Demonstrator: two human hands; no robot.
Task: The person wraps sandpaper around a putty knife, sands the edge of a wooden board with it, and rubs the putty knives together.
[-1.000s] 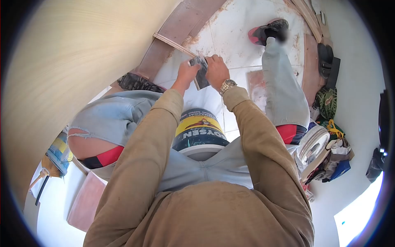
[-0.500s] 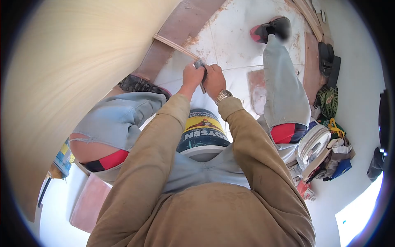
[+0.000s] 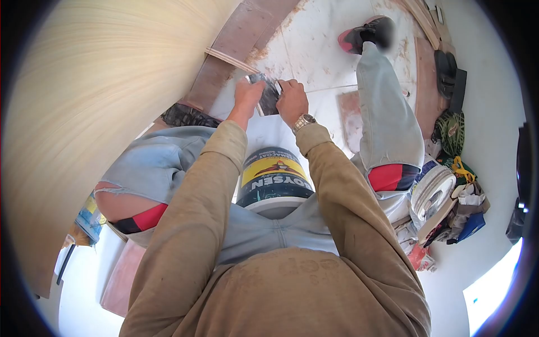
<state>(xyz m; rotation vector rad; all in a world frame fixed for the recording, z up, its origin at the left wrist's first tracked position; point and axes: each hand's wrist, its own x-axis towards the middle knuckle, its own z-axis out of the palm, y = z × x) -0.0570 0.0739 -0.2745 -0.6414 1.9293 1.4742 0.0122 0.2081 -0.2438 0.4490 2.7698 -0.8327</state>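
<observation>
Between my hands is a dark grey, flat rectangular piece (image 3: 269,96), its broad face turned up toward me. My left hand (image 3: 248,94) is closed on its left edge, and my right hand (image 3: 292,101), with a metal watch on the wrist, grips its right edge. A thin wooden strip (image 3: 231,60) runs from the large pale curved panel (image 3: 112,84) at the left toward the piece. Whether strip and piece touch, I cannot tell. Below my hands a dark paint bucket (image 3: 274,174) with a yellow label stands between my legs.
Reddish-brown boards (image 3: 238,31) lie on the dusty white tiled floor (image 3: 320,39). Along the right wall are black sandals (image 3: 446,73), wooden strips (image 3: 422,21), a green bag (image 3: 450,133), a white lid (image 3: 432,196) and mixed cloths. A blue and yellow container (image 3: 90,220) stands at the left.
The grey piece has turned from edge-on to show its broad face. My left hand has moved left, and the gap between my hands is wider than half a second ago.
</observation>
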